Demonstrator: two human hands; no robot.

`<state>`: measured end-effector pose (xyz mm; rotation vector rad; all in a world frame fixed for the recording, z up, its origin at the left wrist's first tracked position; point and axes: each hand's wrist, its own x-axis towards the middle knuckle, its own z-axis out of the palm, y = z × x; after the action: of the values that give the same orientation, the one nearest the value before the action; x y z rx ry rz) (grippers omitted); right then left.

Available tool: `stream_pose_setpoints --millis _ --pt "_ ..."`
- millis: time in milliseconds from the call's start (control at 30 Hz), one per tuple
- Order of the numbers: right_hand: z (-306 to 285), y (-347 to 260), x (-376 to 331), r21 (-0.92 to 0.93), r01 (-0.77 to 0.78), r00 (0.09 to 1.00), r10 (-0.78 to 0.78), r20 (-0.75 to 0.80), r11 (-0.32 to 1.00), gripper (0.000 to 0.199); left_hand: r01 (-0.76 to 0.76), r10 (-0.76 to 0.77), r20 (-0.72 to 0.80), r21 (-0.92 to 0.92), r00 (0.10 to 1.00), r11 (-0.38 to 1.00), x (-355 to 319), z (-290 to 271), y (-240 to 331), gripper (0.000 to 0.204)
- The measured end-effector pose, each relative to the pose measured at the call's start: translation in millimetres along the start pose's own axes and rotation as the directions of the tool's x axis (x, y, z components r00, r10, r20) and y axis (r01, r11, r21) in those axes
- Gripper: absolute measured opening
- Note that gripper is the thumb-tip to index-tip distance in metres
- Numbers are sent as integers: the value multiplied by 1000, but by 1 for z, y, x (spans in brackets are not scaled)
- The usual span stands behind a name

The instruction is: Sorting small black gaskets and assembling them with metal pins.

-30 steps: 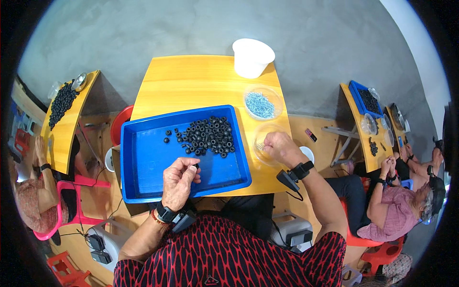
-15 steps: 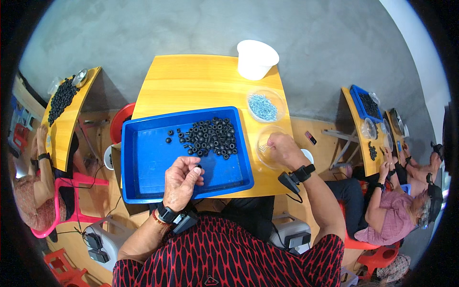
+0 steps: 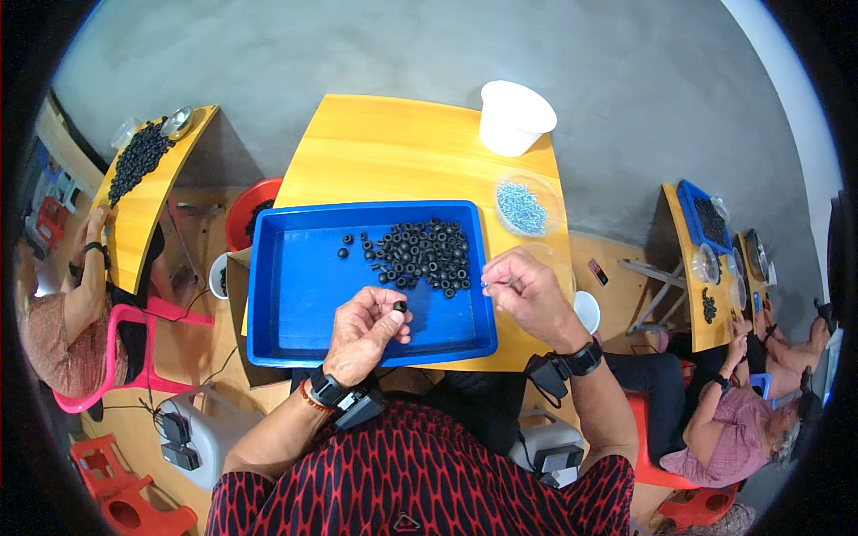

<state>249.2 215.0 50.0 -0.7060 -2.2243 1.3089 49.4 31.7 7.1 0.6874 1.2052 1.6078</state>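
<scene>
My left hand (image 3: pixel 357 338), palm partly up over the near part of the blue tray (image 3: pixel 299 290), grips a small black round cap (image 3: pixel 399 306) between thumb and fingers. Above the tray's right rim, my right hand (image 3: pixel 529 299) pinches a tiny metal piece (image 3: pixel 485 284), too small to tell its exact kind. Loose black caps (image 3: pixel 424 255) form a heap in the tray's right half, with a few strays to its left. Beyond my right hand stands a clear bowl of small silvery-blue screw-like pieces (image 3: pixel 522 207). A second clear bowl (image 3: pixel 561 257) is mostly hidden behind that hand.
A white tub (image 3: pixel 517 118) stands at the yellow table's (image 3: pixel 384 147) far right corner. A white cup (image 3: pixel 586 313) is beside the right edge, a red basin (image 3: pixel 251 213) beyond the left. People work at side tables, left (image 3: pixel 170 192) and right (image 3: pixel 679 237).
My right hand has come out of the near clear bowl and moved left to the tray's rim, a tiny metal piece in its fingertips. My left hand has turned, showing the black cap more.
</scene>
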Motion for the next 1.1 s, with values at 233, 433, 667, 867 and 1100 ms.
stream_pose_setpoints --millis 233,433,667,867,1100 --pt "34 -39 11 -3 136 981 -134 139 991 11 -49 49 9 7 999 999 2 -4 -6 14" --pt "49 -54 16 -112 221 963 -198 184 969 14 -2 2 -2 -31 1000 1000 2 -1 -1 13" --pt "52 -65 24 -128 254 939 -213 269 959 8 -22 22 6 -72 1000 997 1 -4 -3 13" --pt "57 -61 26 -139 280 922 -226 315 950 6 -17 17 11 -30 1000 999 1 -4 -2 13" --pt "60 -55 29 -65 291 911 -256 324 955 11 -1 2 18 -29 1000 1000 1 -5 -2 13"
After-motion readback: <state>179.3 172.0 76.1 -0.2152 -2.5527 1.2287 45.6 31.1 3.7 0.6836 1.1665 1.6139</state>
